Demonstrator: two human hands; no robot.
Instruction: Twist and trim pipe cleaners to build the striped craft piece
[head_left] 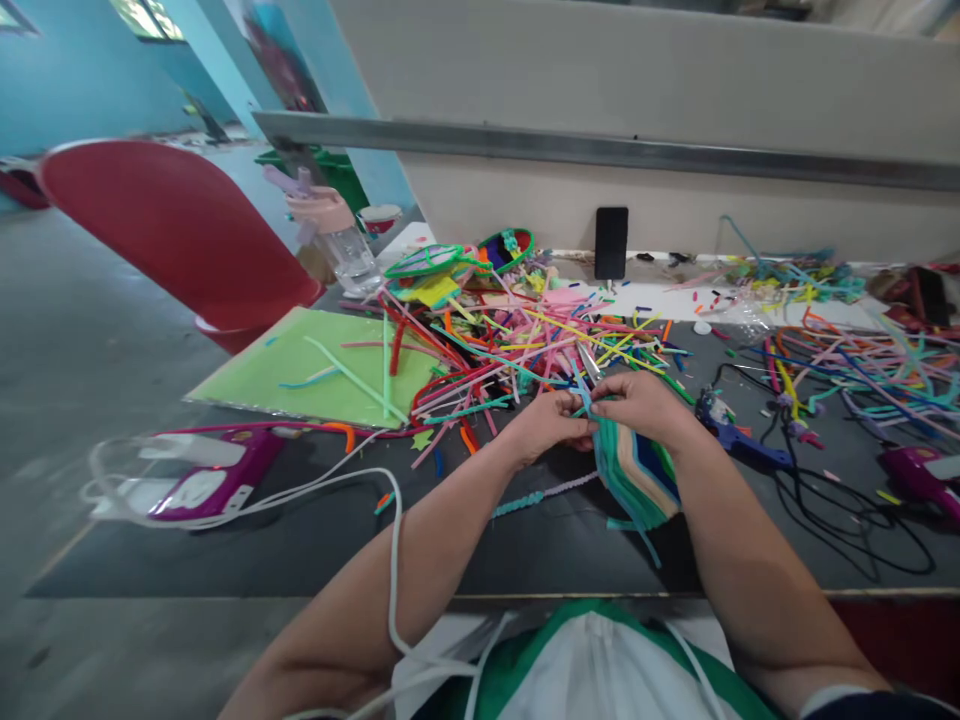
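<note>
My left hand (pixel 556 425) and my right hand (pixel 636 403) meet over the grey table, fingers closed on light blue pipe cleaners (pixel 582 390). These are at the top of a striped pipe-cleaner piece (pixel 628 470) in teal, cream and dark blue, which hangs below my right hand. Two light blue ends stick out at its bottom. Just behind my fingers, the metal blades of scissors (pixel 589 364) lie in the pile. A twisted blue and lilac strand (pixel 525 503) rests on the table beside the piece.
Loose pipe cleaners (pixel 517 340) spread behind my hands, with more (pixel 885 360) at the right. A green sheet (pixel 322 365), purple power strip (pixel 217 475) and white cable are left. A bottle (pixel 337 240) and phone (pixel 611 243) stand behind. A blue glue gun (pixel 742 440) lies right with black cable.
</note>
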